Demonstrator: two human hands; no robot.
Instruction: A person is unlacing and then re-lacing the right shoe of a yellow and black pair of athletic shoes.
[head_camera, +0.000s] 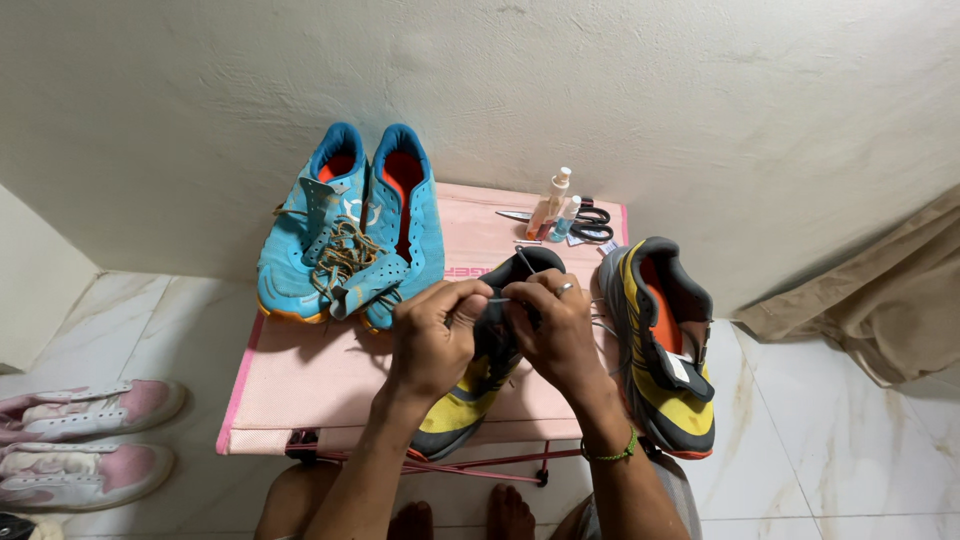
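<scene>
Item 1: yellow-and-grey shoe (470, 395), laid toe-toward-wearer on pink folding table (300, 375), centre-front. Worked on by both hands at the lace area.
Left hand (432, 340): fingers curled, closed in a pinch on a lace end (497, 299) at the shoe's upper; palm rests over the tongue area.
Right hand (562, 330): also closed, fingertips pinched on the same lace opposite the left; ring on one finger, green band (618, 452) at wrist.
Item 2: matching shoe (665, 345), just right of item 1, partly over table edge, laces loose.
Item 3: pair of blue shoes (350, 230), rear-left of table, laces piled on top.
Item 4: small bottles (555, 205) w/ scissors (590, 215), rear-right, against wall.
Item 5: pink-and-white shoes (85, 440), on floor, left.
Handling note (judgement): lace best kept taut btwn both pinches, tip fed straight thru eyelet; shoe steadied by left palm so it doesn't roll. Eyelet itself hidden by fingers; cannot be confirmed.
</scene>
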